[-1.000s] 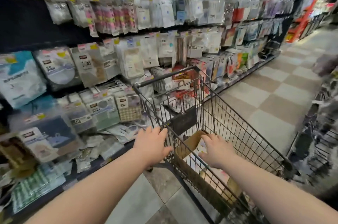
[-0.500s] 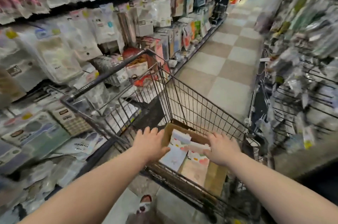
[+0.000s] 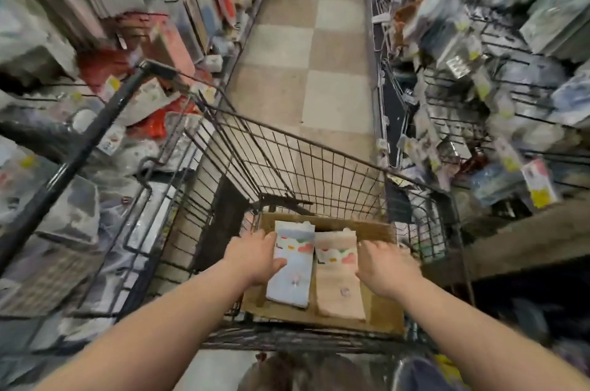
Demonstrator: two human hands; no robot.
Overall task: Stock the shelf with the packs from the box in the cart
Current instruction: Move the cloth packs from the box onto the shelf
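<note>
1. Currently, a person is standing in a shop aisle and looking down into a wire cart (image 3: 319, 167), with both bare arms reaching into it.
2. A cardboard box (image 3: 380, 229) is sitting in the near end of the cart, open at the top.
3. Two flat packs are lying side by side in the box: a blue pack (image 3: 292, 282) on the left and a peach pack (image 3: 340, 288) on the right, their edges touching.
4. The left hand (image 3: 255, 255) is resting on the blue pack, thumb lying across its face and fingers reaching along its left edge. Whether that grip is closing round the pack cannot be told.
5. The right hand (image 3: 388, 266) is hovering just beside the peach pack, over the box's right side. Its grip is spread and loose, holding nothing.
6. A left shelf (image 3: 64, 199) and a right shelf (image 3: 479, 103), both crowded with blurred hanging goods, are flanking the checkered floor (image 3: 287, 45).
7. Judging by this, the stocking is at the picking-up step. Both visible packs are in the box, neither is lifted, and carrying them to a shelf is yet to come. Which shelf is meant is not showing.
</note>
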